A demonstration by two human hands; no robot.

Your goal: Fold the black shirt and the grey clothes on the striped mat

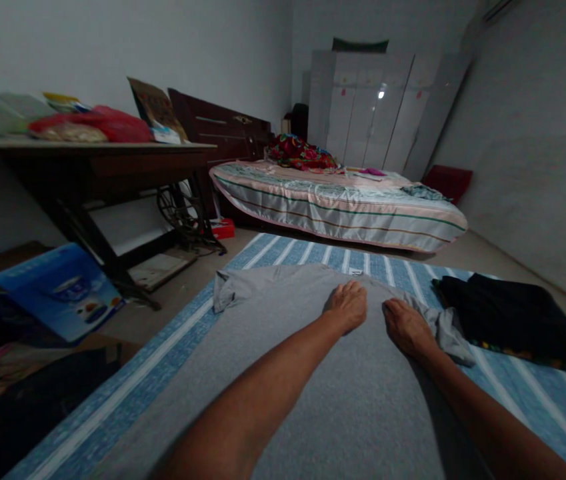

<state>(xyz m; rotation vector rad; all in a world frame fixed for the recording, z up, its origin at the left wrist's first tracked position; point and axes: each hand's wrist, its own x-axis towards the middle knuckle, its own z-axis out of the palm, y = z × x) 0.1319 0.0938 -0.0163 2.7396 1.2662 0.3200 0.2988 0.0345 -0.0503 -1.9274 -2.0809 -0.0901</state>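
Note:
A grey T-shirt (283,320) lies spread on a blue-and-white striped sheet, its collar end away from me and its left sleeve laid out flat. Near the collar, my left hand (349,307) rests on the fabric with its fingers curled down and closed. Just right of it, my right hand (409,328) is closed on the shirt by the right shoulder, fingertips against the cloth. The right sleeve (450,333) is bunched beyond that hand. How much cloth either hand grips is partly hidden by the fingers.
The striped sheet (517,393) covers the surface below. Folded black clothing (517,320) lies at right. A bed (337,207) stands ahead, with a wardrobe (363,113) behind. To the left are a sewing-machine table (147,160) and a blue box (63,290).

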